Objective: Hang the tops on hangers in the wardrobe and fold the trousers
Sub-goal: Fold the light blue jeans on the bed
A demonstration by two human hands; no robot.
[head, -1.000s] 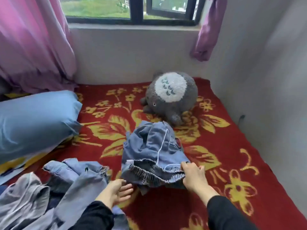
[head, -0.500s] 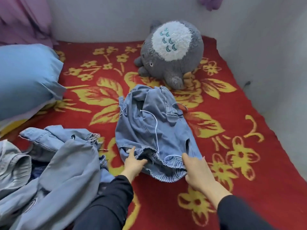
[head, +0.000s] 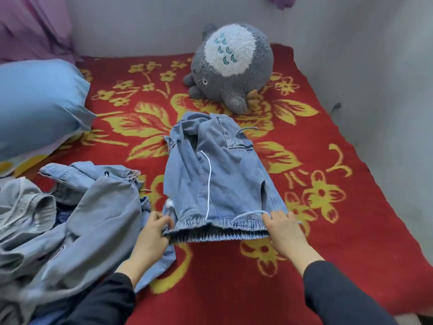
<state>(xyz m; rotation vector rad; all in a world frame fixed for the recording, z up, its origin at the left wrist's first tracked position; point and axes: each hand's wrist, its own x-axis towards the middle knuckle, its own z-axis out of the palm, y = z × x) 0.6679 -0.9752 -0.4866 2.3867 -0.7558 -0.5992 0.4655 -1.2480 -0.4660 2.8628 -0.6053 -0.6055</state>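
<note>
Head view; left hand (head: 152,235), right hand (head: 284,231) on trousers (head: 218,174)

Centre of frame: your trousers (head: 225,174) are light blue denim, with a darker blue shade inside the gathered waistband. A white drawstring (head: 209,184) runs down the front.

Lower left: the heap of garments (head: 82,231) is pale blue-grey denim.

The bed blanket (head: 351,231) is red, patterned with yellow flowers and leaves.

Upper centre: the plush toy (head: 255,78) is grey. Its belly patch (head: 234,43) is white and marked with teal crescents.

Left edge: the pillow (head: 35,106) is plain light blue.

Upper left: the curtain (head: 32,26) is pink-purple.

The wall (head: 386,66) is pale grey.

Bottom of frame: your sleeves (head: 339,292) are black.
</note>
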